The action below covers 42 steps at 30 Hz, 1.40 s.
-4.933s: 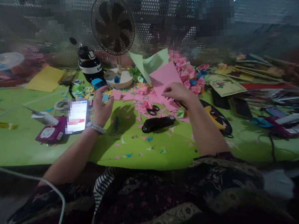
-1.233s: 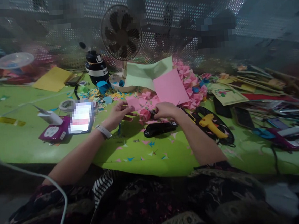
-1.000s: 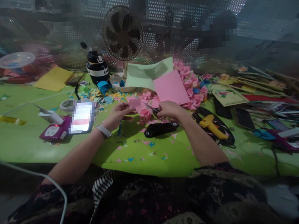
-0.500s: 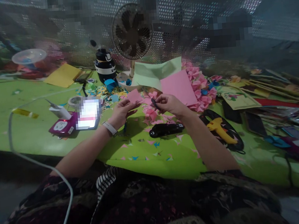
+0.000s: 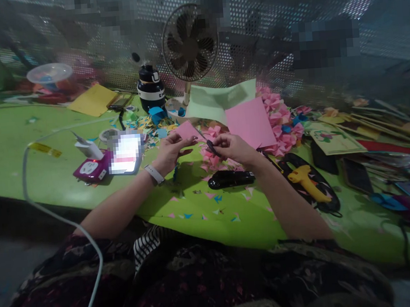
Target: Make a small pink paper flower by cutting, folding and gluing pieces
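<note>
Paper [image 5: 185,130], pinched in left hand [image 5: 170,152], now has scissors [image 5: 209,146] raised beside it, gripped by right hand [image 5: 233,148].

Two hands, the left hand [image 5: 169,151] and right hand [image 5: 234,147], are holding one pink square [image 5: 186,130] and one pair of scissors [image 5: 210,147]. One fan [image 5: 190,42] is standing at twelve o'clock, one stapler [image 5: 230,179] lying at six, one glue gun [image 5: 303,178] at four.

A green table [image 5: 22,157] ran across the frame. A black stapler [image 5: 230,179] lay in the middle, a yellow glue gun [image 5: 303,179] right of it, small paper bits [image 5: 186,215] below.
</note>
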Motion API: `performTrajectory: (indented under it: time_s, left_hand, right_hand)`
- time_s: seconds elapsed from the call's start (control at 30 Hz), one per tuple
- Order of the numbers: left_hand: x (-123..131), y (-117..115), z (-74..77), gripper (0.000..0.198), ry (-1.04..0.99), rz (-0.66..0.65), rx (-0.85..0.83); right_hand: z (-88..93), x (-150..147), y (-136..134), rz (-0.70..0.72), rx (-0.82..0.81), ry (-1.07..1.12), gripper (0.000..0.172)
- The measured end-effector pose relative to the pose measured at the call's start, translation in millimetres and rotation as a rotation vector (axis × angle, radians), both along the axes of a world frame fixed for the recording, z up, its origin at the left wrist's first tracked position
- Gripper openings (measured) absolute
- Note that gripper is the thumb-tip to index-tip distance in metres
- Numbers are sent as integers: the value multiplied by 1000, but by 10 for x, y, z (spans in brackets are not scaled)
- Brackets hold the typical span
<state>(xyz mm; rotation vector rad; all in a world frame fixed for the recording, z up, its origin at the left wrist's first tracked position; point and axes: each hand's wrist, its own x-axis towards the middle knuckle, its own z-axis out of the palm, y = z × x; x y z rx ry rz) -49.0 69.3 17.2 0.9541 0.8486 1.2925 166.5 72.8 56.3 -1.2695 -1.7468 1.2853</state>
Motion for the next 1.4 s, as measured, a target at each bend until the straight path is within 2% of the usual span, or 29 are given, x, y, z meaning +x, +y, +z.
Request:
performTrajectory:
  time_s: [0.2, 0.37, 0.57, 1.0, 1.4]
  left_hand:
    - [-16, 44, 9, 40, -99, 128, 19]
    - [-2, 41, 4, 38, -123, 107, 22]
    - [-2, 33, -12, 38, -90, 67, 7]
    - [-47, 77, -39, 33, -86, 69, 14]
    - [11, 5, 74, 21, -58, 76, -34]
  right_hand:
    - [20, -8, -17, 45, -23, -15, 51]
    - [43, -19, -30, 65, -23, -14, 53]
    - [60, -26, -51, 75, -32, -22, 47]
    - [52, 23, -27, 110, 5, -57, 42]
    - [66, -11, -51, 103, 54, -73, 42]
